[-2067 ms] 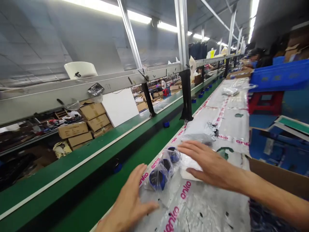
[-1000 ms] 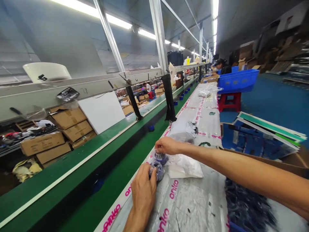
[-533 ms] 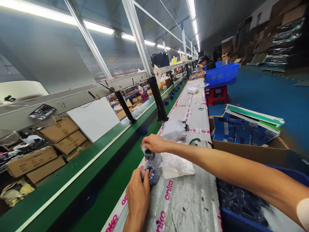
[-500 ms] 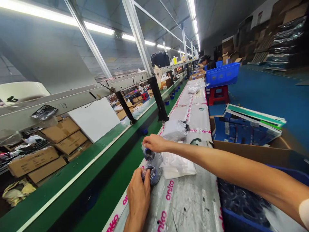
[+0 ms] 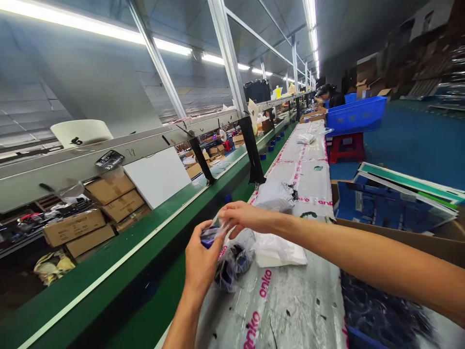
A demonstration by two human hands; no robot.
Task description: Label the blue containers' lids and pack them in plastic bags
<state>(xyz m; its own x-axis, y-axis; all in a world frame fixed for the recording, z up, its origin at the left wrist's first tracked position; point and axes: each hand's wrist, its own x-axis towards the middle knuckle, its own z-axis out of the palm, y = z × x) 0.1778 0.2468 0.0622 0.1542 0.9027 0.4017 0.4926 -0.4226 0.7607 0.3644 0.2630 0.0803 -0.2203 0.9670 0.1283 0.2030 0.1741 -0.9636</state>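
Note:
A dark blue round item in clear plastic [image 5: 208,238] is held in my left hand [image 5: 203,257], above the edge of the covered bench. My right hand [image 5: 240,216] pinches the upper part of the clear plastic beside it. Below my hands, more bagged dark items [image 5: 232,266] lie on the bench. To their right are flat white plastic bags [image 5: 279,251], and behind those sits a greyish plastic bag [image 5: 276,196] with dark contents.
The green conveyor [image 5: 119,271] runs along the left, carrying small blue items [image 5: 263,156] further off. At right stand a carton with blue sheets [image 5: 381,206], a bin of dark bagged items [image 5: 385,305], and a blue tub [image 5: 356,115] on a red stool [image 5: 347,147]. A person [image 5: 333,97] is beyond.
My left hand has risen from the bench and now holds a bagged blue item. My right hand has come beside it, gripping the plastic. The view has shifted left.

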